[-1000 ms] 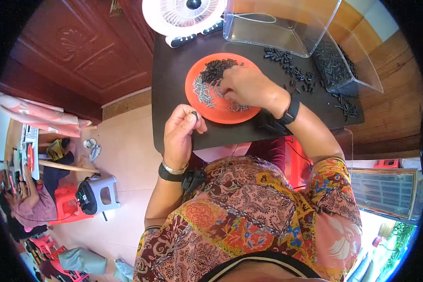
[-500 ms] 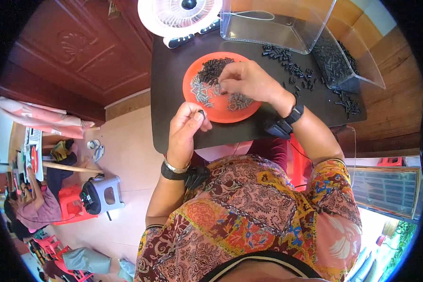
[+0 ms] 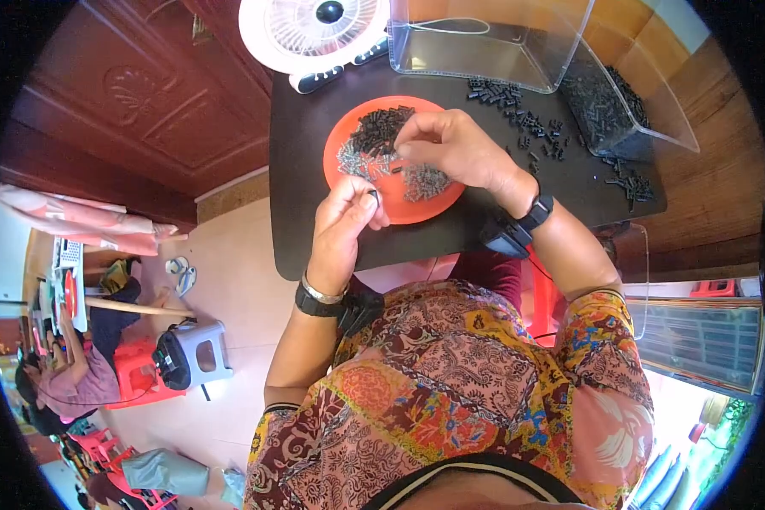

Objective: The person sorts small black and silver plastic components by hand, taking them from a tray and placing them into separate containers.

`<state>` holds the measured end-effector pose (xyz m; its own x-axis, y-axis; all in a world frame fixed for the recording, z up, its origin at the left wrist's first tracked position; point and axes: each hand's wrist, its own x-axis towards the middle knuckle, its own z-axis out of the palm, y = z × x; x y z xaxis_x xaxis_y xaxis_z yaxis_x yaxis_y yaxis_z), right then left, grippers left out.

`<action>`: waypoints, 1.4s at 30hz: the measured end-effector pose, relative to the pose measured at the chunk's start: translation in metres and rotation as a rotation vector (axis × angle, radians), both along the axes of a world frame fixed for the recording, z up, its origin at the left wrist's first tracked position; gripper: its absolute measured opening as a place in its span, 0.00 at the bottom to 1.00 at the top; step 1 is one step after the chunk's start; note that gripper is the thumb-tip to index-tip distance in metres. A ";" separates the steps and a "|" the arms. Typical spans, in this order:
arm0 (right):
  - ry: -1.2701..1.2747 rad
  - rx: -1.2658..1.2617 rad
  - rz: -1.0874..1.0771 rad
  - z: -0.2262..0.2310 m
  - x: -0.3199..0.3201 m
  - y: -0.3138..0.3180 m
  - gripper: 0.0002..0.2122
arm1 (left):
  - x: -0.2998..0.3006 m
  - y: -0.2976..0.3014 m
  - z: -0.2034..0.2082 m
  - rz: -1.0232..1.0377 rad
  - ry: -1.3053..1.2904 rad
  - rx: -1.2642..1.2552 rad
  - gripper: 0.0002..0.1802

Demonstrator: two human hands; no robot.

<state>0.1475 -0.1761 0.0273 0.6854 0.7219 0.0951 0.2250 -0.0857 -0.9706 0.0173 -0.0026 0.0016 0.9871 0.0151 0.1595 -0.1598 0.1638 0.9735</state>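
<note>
My left hand point(image 3: 342, 223) is closed near the front edge of an orange-red plate point(image 3: 429, 212), pinching a small black cylindrical piece point(image 3: 373, 196) between thumb and finger. Over the plate hovers my right hand point(image 3: 469, 155), thumb and fingertips drawn together; whatever they hold, if anything, is too small to make out. On the plate lie a heap of black pieces point(image 3: 376, 133), a heap of shiny silver metal pieces point(image 3: 354, 161) and a greyer metal heap point(image 3: 424, 181), partly behind my right hand. A single small dark piece point(image 3: 397, 170) rests between the heaps.
A clear plastic bin point(image 3: 476, 64) stands at the back, and loose black pieces point(image 3: 531, 123) lie beside it on the dark table point(image 3: 297, 187). A white fan point(image 3: 314, 34) is at the back left. Far left, another person point(image 3: 81, 370) sits by a grey stool point(image 3: 204, 353).
The whole view has shifted slightly. My left hand still pinches the black piece, now nearer my right hand. A small dark piece now shows on the plate below my right fingertips.
</note>
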 end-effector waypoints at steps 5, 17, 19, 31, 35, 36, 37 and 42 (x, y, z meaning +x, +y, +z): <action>0.067 0.035 0.041 0.005 -0.001 -0.002 0.05 | 0.003 -0.002 0.001 -0.001 0.018 0.006 0.13; 0.023 0.133 0.136 0.022 -0.028 0.009 0.04 | 0.011 -0.001 0.004 -0.095 0.023 -0.088 0.13; 0.043 0.157 0.139 0.021 -0.032 0.011 0.03 | 0.011 -0.001 0.004 -0.131 -0.005 -0.151 0.13; -1.169 -0.210 -0.091 0.045 -0.022 0.012 0.06 | 0.021 0.015 0.006 -0.052 -0.068 -0.315 0.12; -0.969 -0.384 0.010 0.012 -0.003 0.010 0.04 | 0.015 0.020 0.006 -0.023 -0.072 -0.301 0.11; -0.988 -0.464 0.039 0.003 -0.002 0.011 0.03 | 0.013 0.020 0.004 -0.022 -0.073 -0.304 0.11; -0.989 -0.466 0.042 -0.003 -0.002 0.012 0.03 | 0.011 0.021 0.002 -0.026 -0.059 -0.294 0.13; -0.905 -0.522 -0.002 -0.013 -0.003 0.021 0.05 | 0.006 0.023 -0.001 -0.030 -0.059 -0.251 0.14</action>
<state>0.1442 -0.1555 0.0141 0.5147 0.8201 0.2499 0.8490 -0.4469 -0.2821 0.0230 0.0202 0.0006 0.9768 0.0320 0.2117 -0.2063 0.4051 0.8907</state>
